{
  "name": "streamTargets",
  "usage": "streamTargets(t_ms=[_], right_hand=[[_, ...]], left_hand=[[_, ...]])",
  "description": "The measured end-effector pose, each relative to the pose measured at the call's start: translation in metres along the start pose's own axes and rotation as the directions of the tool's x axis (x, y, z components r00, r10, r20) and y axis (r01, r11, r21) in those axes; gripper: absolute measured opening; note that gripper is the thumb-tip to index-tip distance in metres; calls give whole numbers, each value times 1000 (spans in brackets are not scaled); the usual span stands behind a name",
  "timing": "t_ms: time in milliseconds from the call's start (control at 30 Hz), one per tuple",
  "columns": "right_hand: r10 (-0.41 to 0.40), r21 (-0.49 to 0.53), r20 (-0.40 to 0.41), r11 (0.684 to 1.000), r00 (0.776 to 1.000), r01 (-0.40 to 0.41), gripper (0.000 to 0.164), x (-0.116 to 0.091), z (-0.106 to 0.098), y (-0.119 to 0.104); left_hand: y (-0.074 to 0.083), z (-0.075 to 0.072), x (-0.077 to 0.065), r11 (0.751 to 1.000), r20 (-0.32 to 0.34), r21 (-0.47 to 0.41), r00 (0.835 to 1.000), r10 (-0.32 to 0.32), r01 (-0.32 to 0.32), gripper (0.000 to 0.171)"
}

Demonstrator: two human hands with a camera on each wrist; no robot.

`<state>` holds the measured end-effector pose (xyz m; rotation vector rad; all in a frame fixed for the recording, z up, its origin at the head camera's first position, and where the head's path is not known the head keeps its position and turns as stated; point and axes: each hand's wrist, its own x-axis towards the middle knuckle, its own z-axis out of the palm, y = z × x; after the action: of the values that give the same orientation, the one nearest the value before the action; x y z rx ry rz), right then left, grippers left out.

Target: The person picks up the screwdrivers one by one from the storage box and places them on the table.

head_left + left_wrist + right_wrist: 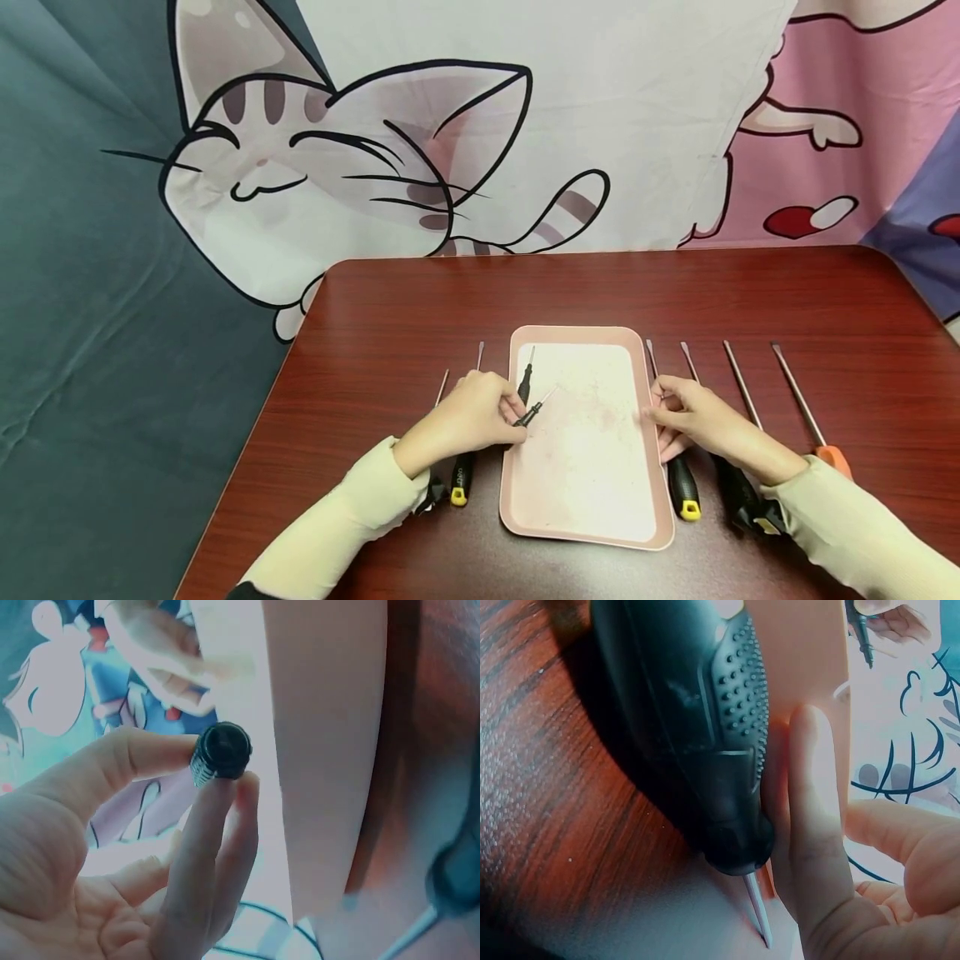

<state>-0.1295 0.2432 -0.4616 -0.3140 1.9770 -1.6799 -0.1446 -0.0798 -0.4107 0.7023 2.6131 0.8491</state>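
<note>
Between the thumb and fingers of my left hand, a small black precision screwdriver is pinched over the tray's left side, its thin tip pointing up and right. In the left wrist view the end of its handle faces the camera. Another small black screwdriver lies along the left inside of the pink tray. My right hand holds the tray's right rim, fingers against the outer wall and thumb over the edge.
Right of the tray lie a black-and-yellow screwdriver, further dark-handled screwdrivers and an orange-handled one. On the left another black-and-yellow screwdriver lies partly under my left hand. A cat-print cloth hangs behind the brown table.
</note>
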Motion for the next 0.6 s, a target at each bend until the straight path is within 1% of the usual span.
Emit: streamTargets(t_ms=[133, 233, 333, 433, 600], right_hand=[[6, -2, -1, 1000, 1000, -6, 18, 1, 1, -1], [7, -5, -5, 1000, 1000, -7, 18, 1, 1, -1], [6, -2, -7, 1000, 1000, -6, 17, 0, 0, -2], [1, 3, -3, 1000, 1000, -1, 17, -1, 0, -1], [-3, 9, 4, 1000, 1000, 3, 17, -1, 0, 0]], left_hand=[[-7, -10, -6, 1000, -43, -23, 999, -14, 13, 10], [-12, -17, -11, 998, -63, -49, 998, -31, 28, 10], [-16, -23, -15, 996, -83, -66, 995, -59, 53, 9], [-23, -28, -21, 994, -105, -75, 990, -92, 84, 9], [-41, -39, -36, 985, -131, -91, 979, -159, 148, 9]])
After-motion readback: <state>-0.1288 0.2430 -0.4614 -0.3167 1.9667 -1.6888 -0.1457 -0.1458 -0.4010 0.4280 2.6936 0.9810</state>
